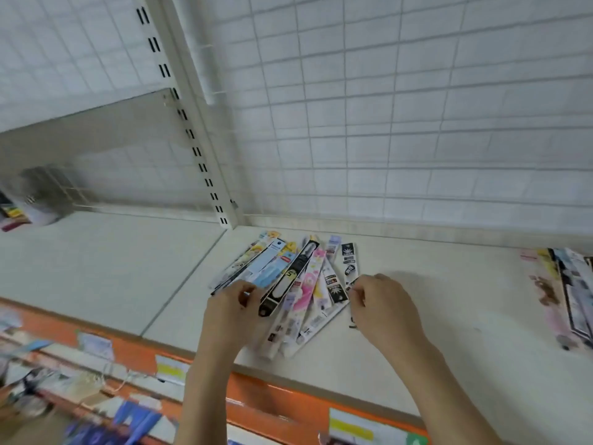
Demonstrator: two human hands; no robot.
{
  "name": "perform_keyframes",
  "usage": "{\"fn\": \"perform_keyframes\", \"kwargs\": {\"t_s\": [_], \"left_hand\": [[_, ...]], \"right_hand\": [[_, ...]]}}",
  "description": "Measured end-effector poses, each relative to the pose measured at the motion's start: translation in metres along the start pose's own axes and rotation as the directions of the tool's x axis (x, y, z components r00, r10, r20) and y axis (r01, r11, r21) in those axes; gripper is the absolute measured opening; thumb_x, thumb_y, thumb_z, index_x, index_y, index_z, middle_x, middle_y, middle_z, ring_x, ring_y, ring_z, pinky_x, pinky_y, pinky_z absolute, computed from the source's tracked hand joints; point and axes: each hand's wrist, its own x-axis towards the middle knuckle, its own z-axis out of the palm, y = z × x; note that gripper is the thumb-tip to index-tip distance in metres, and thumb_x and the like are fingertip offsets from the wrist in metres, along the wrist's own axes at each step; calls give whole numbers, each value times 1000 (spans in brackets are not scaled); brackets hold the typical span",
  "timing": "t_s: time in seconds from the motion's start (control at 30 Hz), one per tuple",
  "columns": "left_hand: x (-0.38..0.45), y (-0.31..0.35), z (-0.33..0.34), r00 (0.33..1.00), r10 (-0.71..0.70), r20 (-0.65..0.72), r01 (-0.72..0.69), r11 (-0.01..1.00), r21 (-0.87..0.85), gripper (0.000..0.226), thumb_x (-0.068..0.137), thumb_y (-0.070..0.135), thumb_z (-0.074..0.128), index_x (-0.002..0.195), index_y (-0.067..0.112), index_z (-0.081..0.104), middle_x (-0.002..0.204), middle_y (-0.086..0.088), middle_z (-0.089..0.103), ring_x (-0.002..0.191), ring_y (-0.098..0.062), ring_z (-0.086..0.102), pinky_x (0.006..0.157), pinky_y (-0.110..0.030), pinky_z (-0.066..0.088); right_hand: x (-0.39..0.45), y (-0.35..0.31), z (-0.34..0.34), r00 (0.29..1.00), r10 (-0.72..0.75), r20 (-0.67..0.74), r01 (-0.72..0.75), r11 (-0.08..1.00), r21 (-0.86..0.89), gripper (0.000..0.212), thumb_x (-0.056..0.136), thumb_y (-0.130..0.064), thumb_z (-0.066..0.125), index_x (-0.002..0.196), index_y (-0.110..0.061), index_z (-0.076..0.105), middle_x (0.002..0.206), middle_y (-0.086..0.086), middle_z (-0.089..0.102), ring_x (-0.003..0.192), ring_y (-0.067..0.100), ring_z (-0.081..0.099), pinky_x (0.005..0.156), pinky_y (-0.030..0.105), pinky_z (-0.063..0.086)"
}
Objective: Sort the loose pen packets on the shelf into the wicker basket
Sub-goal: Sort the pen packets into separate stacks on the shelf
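Several long, narrow pen packets (296, 277) lie fanned out on the white shelf (433, 300), near the upright post. My left hand (232, 311) sits at the fan's left side with its fingers curled over the near ends of the blue and black packets. At the fan's right edge, the fingers of my right hand (383, 308) pinch the near end of a black-and-white packet (348, 264). No wicker basket is in view.
A second pile of packets (568, 290) lies at the shelf's right edge. A white wire grid (417, 123) backs the shelf, with a slotted upright (192, 139) left of the fan. An orange shelf lip (263, 399) with price tags runs along the front; stocked goods hang below.
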Motion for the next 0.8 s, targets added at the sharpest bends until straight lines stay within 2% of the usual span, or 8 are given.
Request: {"fn": "perform_keyframes", "kwargs": {"t_s": [0.1, 0.2, 0.37, 0.43, 0.5, 0.57, 0.7, 0.8], "left_hand": [[14, -20, -15, 999, 33, -1, -33, 999, -37, 13, 90, 18, 55, 85, 15, 67, 64, 4, 62, 61, -18, 56, 53, -19, 37], [28, -38, -28, 996, 88, -1, -87, 994, -60, 13, 91, 19, 55, 81, 19, 62, 62, 13, 56, 57, -3, 51, 49, -9, 34], [51, -60, -44, 991, 122, 57, -117, 989, -89, 10, 90, 23, 57, 86, 19, 65, 67, 11, 57, 55, -5, 49, 50, -13, 35], [59, -67, -47, 991, 103, 81, -95, 991, -99, 10, 89, 25, 59, 88, 19, 66, 70, 8, 61, 56, -8, 50, 52, -17, 38], [66, -72, -49, 987, 96, 127, -84, 991, -100, 12, 88, 28, 60, 89, 19, 67, 73, 4, 63, 56, -10, 51, 53, -19, 40], [70, -74, -47, 972, 118, 204, -106, 992, -70, 15, 87, 34, 60, 89, 21, 67, 72, 5, 63, 56, -9, 52, 52, -18, 39], [69, -68, -39, 921, 160, 354, -173, 985, 7, 27, 81, 50, 61, 84, 24, 64, 64, 7, 58, 57, -8, 53, 54, -21, 44], [69, -62, -34, 905, 148, 399, -180, 983, 44, 34, 72, 56, 67, 80, 25, 56, 66, 7, 58, 62, -13, 56, 60, -27, 48]], "right_hand": [[8, -25, 10, 997, 33, -75, -36, 999, -40, 26, 95, -25, 41, 93, -12, 63, 83, 1, 49, 92, 23, 54, 64, 27, 42], [20, -45, 18, 989, 82, -126, -89, 995, -50, 25, 95, -28, 43, 97, -12, 63, 94, 5, 54, 97, 25, 54, 65, 28, 41], [36, -69, 34, 973, 232, -6, -231, 964, -130, 45, 87, -49, 53, 108, -9, 56, 112, 9, 53, 105, 28, 53, 75, 31, 42], [38, -74, 41, 960, 279, -19, -279, 951, -133, 39, 86, -48, 55, 90, -10, 55, 103, 8, 54, 94, 27, 55, 69, 29, 40], [37, -78, 45, 945, 327, -32, -328, 934, -141, 38, 87, -43, 56, 67, -12, 45, 81, 4, 56, 69, 21, 54, 56, 24, 37], [37, -81, 45, 931, 364, -24, -364, 920, -145, 41, 88, -40, 54, 59, -15, 39, 66, 1, 54, 54, 15, 47, 48, 21, 30], [40, -81, 43, 918, 397, -5, -394, 910, -130, 37, 87, -32, 53, 56, -15, 41, 68, 5, 59, 64, 25, 55, 57, 24, 39], [40, -81, 37, 924, 383, 22, -384, 922, 57, 36, 84, -27, 59, 54, -15, 43, 55, 3, 52, 57, 24, 52, 61, 29, 45]]}}
